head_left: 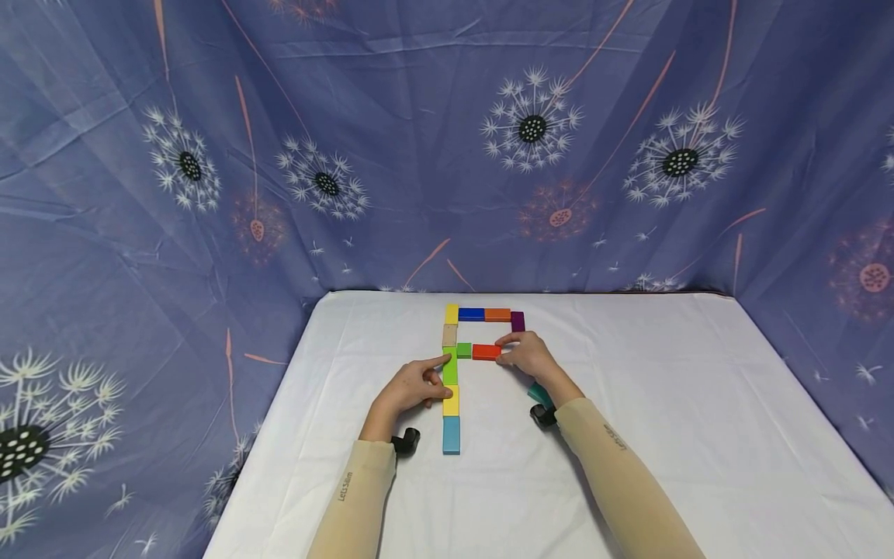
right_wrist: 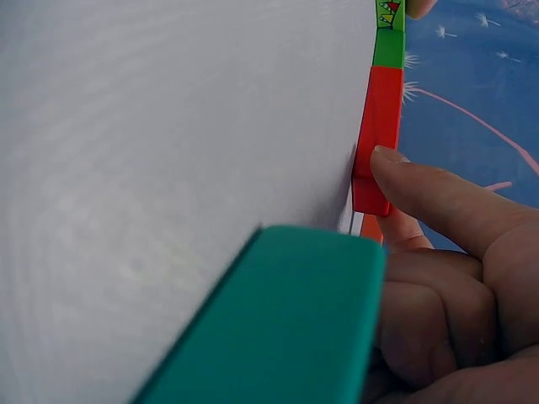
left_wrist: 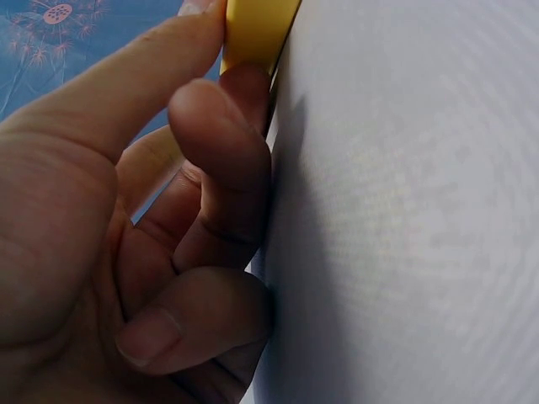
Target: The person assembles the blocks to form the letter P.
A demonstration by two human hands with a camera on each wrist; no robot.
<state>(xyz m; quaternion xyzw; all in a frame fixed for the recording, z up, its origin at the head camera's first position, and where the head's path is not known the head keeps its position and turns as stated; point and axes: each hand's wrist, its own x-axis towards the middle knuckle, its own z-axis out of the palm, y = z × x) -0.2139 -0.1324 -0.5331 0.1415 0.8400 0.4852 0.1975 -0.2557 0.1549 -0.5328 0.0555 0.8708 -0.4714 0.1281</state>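
Note:
My right hand (head_left: 532,355) pinches the right end of a red block (head_left: 485,352) between thumb and finger. The red block lies beside a small green block (head_left: 464,350). My left hand (head_left: 410,384) rests along a column of blocks, its index fingertip on a light green block (head_left: 450,371) and its thumb on a yellow block (head_left: 452,401); its other fingers are bent. In the left wrist view the thumb touches the yellow block (left_wrist: 257,34). A teal block (right_wrist: 286,320) looms close in the right wrist view, lying beside the right wrist.
A light blue block (head_left: 451,435) ends the column nearest me. Above the light green block are a wooden block (head_left: 449,335) and another yellow block (head_left: 452,313). Blue (head_left: 471,314), orange (head_left: 498,315) and purple (head_left: 518,321) blocks run right from there on the white cloth (head_left: 628,373).

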